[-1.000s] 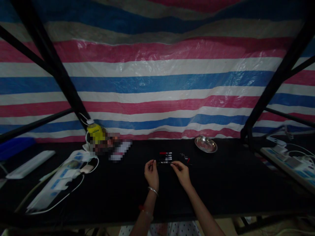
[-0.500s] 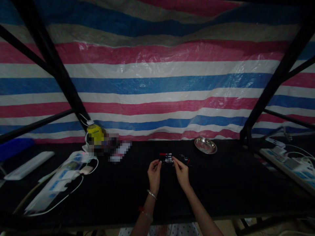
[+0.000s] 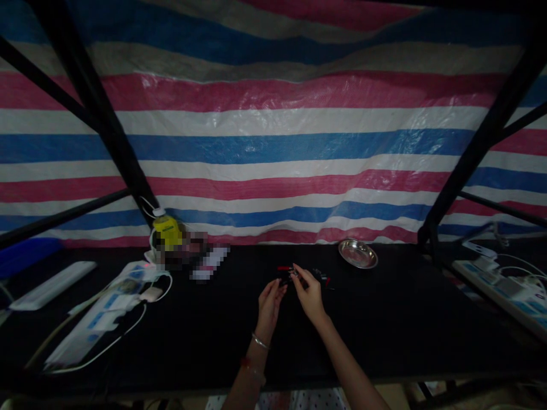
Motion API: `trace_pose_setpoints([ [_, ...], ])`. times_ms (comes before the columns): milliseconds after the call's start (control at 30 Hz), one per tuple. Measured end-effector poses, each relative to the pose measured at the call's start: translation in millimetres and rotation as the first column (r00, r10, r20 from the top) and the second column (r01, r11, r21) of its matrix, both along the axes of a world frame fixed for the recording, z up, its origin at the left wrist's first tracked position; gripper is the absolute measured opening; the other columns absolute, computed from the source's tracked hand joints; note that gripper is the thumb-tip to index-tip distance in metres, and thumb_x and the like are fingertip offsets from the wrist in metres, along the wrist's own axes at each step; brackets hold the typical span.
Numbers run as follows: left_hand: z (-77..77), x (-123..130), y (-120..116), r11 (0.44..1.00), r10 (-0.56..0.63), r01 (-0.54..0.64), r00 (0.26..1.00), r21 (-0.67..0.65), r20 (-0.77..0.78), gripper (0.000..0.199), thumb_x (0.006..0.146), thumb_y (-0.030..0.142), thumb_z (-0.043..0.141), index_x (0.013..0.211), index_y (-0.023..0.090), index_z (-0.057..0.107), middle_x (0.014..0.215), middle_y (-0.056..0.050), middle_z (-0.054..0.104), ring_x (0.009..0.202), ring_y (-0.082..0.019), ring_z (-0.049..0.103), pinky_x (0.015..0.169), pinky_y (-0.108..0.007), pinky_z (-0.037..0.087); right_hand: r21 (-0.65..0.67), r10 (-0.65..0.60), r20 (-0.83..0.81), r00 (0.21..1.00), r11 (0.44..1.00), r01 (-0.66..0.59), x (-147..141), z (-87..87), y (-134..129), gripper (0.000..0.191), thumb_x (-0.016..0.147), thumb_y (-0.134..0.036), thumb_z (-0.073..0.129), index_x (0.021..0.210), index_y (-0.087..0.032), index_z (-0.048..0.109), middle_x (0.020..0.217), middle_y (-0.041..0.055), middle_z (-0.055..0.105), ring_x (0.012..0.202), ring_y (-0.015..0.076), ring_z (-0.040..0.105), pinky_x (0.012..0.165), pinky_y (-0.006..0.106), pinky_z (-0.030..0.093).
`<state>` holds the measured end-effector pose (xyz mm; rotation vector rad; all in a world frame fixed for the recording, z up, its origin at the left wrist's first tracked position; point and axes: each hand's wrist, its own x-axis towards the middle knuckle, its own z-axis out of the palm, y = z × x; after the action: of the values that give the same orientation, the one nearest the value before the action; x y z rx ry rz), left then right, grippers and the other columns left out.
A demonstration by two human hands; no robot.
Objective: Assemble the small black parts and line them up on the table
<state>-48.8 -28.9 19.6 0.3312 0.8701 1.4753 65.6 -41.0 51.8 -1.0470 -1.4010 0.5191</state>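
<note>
On the black table (image 3: 205, 324), my left hand (image 3: 270, 299) pinches a small dark piece whose shape is too small to make out. My right hand (image 3: 310, 293) is beside it, thumb and fingers closed at a small metallic part near the left fingertips. Just behind the hands lies a red pen-like item (image 3: 284, 268). Several small dark and shiny pieces rest to the right of my right hand, one with a red end (image 3: 327, 281). Part of these pieces is hidden by the fingers.
A round metal dish (image 3: 358, 254) stands at the back right. At the left are a yellow bottle (image 3: 170, 233), a pixelated item and a power strip (image 3: 100, 319) with cables. Another power strip (image 3: 508, 290) is at the right. Black frame posts rise on both sides.
My right hand has moved left and slightly up, over the small metallic parts. My left hand has turned a little, its fingertips now closer to the right ones.
</note>
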Motion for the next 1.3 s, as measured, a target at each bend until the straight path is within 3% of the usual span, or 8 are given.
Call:
trace_pose_setpoints([
  [233, 1.2, 0.0, -1.0, 1.0, -0.007, 0.008, 0.999, 0.024, -0.031, 0.009, 0.068, 0.005, 0.068, 0.074, 0.01, 0.064, 0.074, -0.005, 0.068, 0.065, -0.012, 0.066, 0.064, -0.021, 0.054, -0.125, -0.045, -0.116, 0.992, 0.992, 0.03, 16.9, -9.7, 3.6, 0.034, 0.077, -0.041, 0.06, 0.1, -0.016, 0.061, 0.08, 0.0056, 0.068, 0.071, 0.0172, 0.061, 0.058, 0.025, 0.044],
  [433, -4.1, -3.9, -2.4, 0.993, 0.026, 0.001, 0.974, 0.119, -0.225, 0.029, 0.059, 0.027, 0.077, 0.08, 0.012, 0.065, 0.076, -0.005, 0.067, 0.068, -0.015, 0.065, 0.067, -0.027, 0.053, -0.14, -0.049, -0.147, 0.988, 0.99, 0.028, 17.9, -15.3, 3.2, 0.03, 0.072, -0.044, 0.063, 0.085, -0.016, 0.062, 0.078, 0.0062, 0.068, 0.072, 0.0186, 0.063, 0.056, 0.025, 0.043],
  [567, -5.1, -9.6, -1.6, 0.977, 0.141, -0.053, 0.891, 0.209, -0.431, 0.038, 0.058, 0.04, 0.074, 0.081, 0.012, 0.065, 0.074, -0.005, 0.066, 0.063, -0.014, 0.062, 0.061, -0.027, 0.051, -0.136, -0.086, -0.113, 0.99, 0.988, 0.07, 24.1, -22.5, 5.4, 0.031, 0.069, -0.044, 0.067, 0.083, -0.017, 0.068, 0.078, 0.0067, 0.068, 0.073, 0.0197, 0.062, 0.061, 0.029, 0.046],
  [700, -6.6, -14.0, 0.1, 0.956, 0.221, -0.066, 0.801, 0.285, -0.556, 0.034, 0.06, 0.041, 0.071, 0.079, 0.013, 0.065, 0.068, -0.004, 0.065, 0.061, -0.013, 0.06, 0.06, -0.026, 0.05, -0.161, -0.088, -0.1, 0.991, 0.984, 0.071, 29.8, -25.5, 3.6, 0.029, 0.068, -0.044, 0.067, 0.081, -0.018, 0.071, 0.077, 0.006, 0.068, 0.074, 0.02, 0.061, 0.067, 0.032, 0.047],
  [933, -8.3, -20.9, 2.5, 0.961, 0.208, -0.044, 0.764, 0.272, -0.611, 0.029, 0.062, 0.036, 0.069, 0.079, 0.013, 0.065, 0.07, -0.005, 0.067, 0.064, -0.015, 0.062, 0.059, -0.025, 0.05, -0.163, -0.03, -0.033, 0.999, 0.986, 0.024, 33.4, -38.1, 0.3, 0.027, 0.069, -0.045, 0.067, 0.079, -0.02, 0.071, 0.079, 0.0054, 0.065, 0.078, 0.0199, 0.06, 0.074, 0.034, 0.048],
  [1167, -11.4, -26.9, 4.2, 0.973, 0.15, 0.043, 0.634, 0.227, -0.759, 0.022, 0.065, 0.035, 0.065, 0.077, 0.016, 0.066, 0.071, -0.005, 0.067, 0.069, -0.018, 0.063, 0.066, -0.03, 0.049, -0.174, -0.041, 0.144, 0.989, 0.983, 0.066, 36.3, -48.7, 3.9, 0.022, 0.071, -0.044, 0.066, 0.078, -0.024, 0.072, 0.077, 0.0059, 0.064, 0.077, 0.0214, 0.057, 0.074, 0.036, 0.046],
  [1300, -16.4, -24.6, 4.9, 0.96, 0.19, 0.062, 0.569, 0.272, -0.8, 0.019, 0.067, 0.035, 0.063, 0.076, 0.019, 0.066, 0.07, -0.004, 0.066, 0.066, -0.018, 0.062, 0.063, -0.029, 0.047, -0.144, -0.023, 0.239, 0.971, 0.988, 0.059, 38.4, -49.2, 5.3, 0.017, 0.074, -0.04, 0.065, 0.079, -0.026, 0.072, 0.079, 0.0046, 0.066, 0.085, 0.0228, 0.055, 0.079, 0.037, 0.043],
])
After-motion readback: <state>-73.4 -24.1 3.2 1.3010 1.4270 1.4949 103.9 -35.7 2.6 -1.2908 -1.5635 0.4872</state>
